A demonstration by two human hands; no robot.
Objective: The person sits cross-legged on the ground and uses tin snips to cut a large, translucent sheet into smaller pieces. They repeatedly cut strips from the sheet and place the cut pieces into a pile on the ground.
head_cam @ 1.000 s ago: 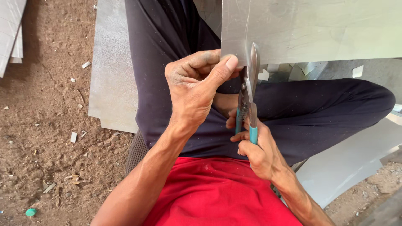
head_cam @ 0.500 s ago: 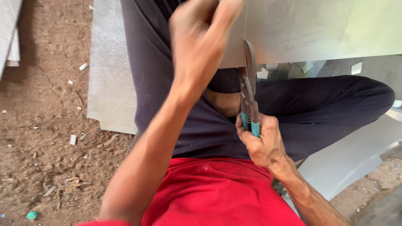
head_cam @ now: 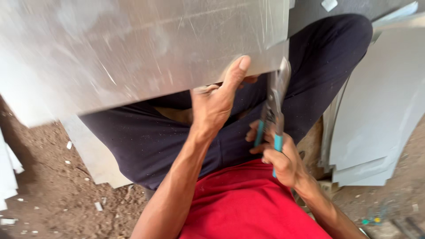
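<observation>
bare dirt floor (head_cam: pixel 53 194), daylight, metal scraps (head_cam: pixel 98 206)

You have two hands in view: your left hand (head_cam: pixel 217 104) grips one large metal sheet (head_cam: pixel 133 48), and your right hand (head_cam: pixel 276 157) holds one pair of tin snips (head_cam: pixel 273 108) with two teal handles. One stack of cut metal sheets (head_cam: pixel 376 115) lies at your right, the sheets in it too overlapped to count.

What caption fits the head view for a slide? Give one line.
Left hand grips the edge of a large metal sheet while the right hand works teal-handled tin snips at it.
</observation>
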